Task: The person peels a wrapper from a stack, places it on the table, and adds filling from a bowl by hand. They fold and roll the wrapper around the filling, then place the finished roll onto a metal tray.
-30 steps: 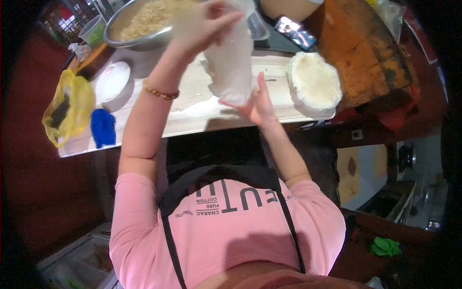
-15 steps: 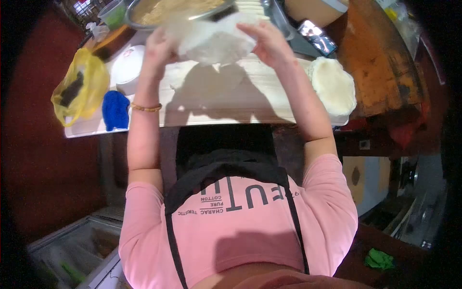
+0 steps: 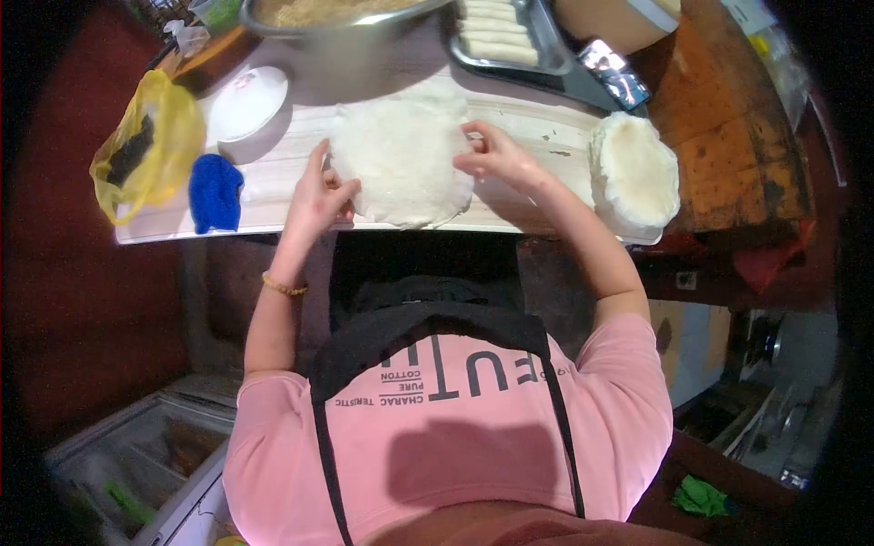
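A thin, pale round wrapper point(image 3: 401, 164) lies spread on the light wooden board point(image 3: 546, 136) in front of me, reaching close to the board's near edge. My left hand point(image 3: 323, 198) is at its lower left edge, thumb and index finger apart, the thumb touching the rim. On the opposite side, my right hand point(image 3: 496, 156) has its fingers apart at the wrapper's right edge. Neither hand has the sheet lifted. To the right of my right arm sits a stack of similar wrappers point(image 3: 635, 168).
At the back are a metal bowl of light brown filling point(image 3: 341, 27) and a metal tray point(image 3: 563, 56) with several white rolls point(image 3: 496, 32). A phone point(image 3: 616, 75) lies right of the tray. On the left are a white bowl point(image 3: 250, 102), blue cloth point(image 3: 215, 193) and yellow plastic bag point(image 3: 168, 150).
Both hands have come down and toward me from the back of the board. The wrapper they held up in the air now lies flat on the board, and their fingers have loosened.
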The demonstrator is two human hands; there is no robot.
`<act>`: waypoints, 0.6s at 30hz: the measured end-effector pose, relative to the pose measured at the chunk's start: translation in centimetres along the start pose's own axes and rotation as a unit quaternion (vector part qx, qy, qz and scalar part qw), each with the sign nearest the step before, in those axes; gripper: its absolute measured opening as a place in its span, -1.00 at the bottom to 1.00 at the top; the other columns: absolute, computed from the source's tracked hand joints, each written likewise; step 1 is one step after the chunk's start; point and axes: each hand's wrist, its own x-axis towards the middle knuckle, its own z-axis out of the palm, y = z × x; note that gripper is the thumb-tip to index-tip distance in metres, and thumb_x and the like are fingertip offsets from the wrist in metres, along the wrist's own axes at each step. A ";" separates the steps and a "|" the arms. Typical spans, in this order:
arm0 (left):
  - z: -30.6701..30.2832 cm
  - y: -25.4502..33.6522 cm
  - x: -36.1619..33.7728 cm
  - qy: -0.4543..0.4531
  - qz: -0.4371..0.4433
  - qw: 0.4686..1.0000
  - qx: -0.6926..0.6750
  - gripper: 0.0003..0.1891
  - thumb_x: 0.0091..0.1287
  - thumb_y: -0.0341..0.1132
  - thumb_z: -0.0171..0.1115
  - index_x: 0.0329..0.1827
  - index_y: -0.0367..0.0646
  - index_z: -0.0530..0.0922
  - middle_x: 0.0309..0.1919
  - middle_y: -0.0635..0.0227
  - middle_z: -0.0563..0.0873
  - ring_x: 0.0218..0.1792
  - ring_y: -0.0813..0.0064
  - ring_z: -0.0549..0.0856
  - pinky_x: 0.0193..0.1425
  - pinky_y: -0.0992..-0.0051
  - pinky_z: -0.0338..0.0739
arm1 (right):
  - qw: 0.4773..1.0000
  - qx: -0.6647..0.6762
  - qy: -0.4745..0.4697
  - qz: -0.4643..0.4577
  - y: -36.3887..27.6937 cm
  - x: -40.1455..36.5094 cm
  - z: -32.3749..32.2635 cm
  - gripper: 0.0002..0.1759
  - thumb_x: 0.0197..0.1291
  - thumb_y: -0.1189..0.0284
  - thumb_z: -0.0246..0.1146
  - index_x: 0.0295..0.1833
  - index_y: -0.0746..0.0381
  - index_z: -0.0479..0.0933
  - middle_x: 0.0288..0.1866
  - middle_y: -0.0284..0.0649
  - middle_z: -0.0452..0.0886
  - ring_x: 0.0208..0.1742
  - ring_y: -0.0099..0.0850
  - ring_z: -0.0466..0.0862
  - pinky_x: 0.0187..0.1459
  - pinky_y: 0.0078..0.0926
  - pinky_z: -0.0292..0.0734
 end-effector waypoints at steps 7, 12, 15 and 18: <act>0.3 1.0 0.3 0.014 0.038 0.998 0.042 -0.17 0.26 -0.49 0.30 0.54 -0.41 0.02 -0.59 0.29 0.60 -0.64 0.55 0.61 -0.57 0.51 0.50 | 0.997 0.040 0.071 -0.012 -0.1 -1.0 0.5 -0.25 0.15 0.55 0.38 0.42 0.40 0.21 -0.39 -0.32 0.56 -0.44 -0.56 0.53 -0.40 -0.62 0.42; 0.2 0.1 0.4 -0.013 0.039 0.997 0.072 -0.14 0.24 -0.46 0.34 0.55 -0.38 0.04 -0.55 0.23 0.63 -0.61 0.56 0.63 -0.49 0.48 0.54 | 0.999 0.012 0.042 -0.025 1.2 -0.7 -0.7 -0.23 0.15 0.54 0.40 0.44 0.37 0.22 -0.39 -0.31 0.58 -0.44 -0.57 0.55 -0.39 -0.61 0.44; -0.2 0.3 0.6 0.001 0.056 0.990 0.129 -0.18 0.26 -0.27 0.40 0.50 -0.37 0.16 -0.52 0.14 0.67 -0.57 0.40 0.68 -0.39 0.39 0.58 | 0.994 -0.079 0.072 -0.031 0.0 -0.8 -0.7 -0.24 0.16 0.48 0.41 0.44 0.33 0.24 -0.39 -0.27 0.60 -0.43 -0.53 0.57 -0.35 -0.57 0.49; -1.1 1.4 1.7 0.047 0.077 0.950 0.298 -0.24 0.27 -0.01 0.39 0.39 -0.35 0.36 -0.49 0.04 0.70 -0.46 0.16 0.73 -0.29 0.30 0.59 | 0.928 -0.274 0.205 -0.145 -2.2 1.2 -2.5 -0.28 0.17 0.38 0.43 0.40 0.30 0.32 -0.38 -0.22 0.62 -0.40 -0.44 0.61 -0.29 -0.48 0.54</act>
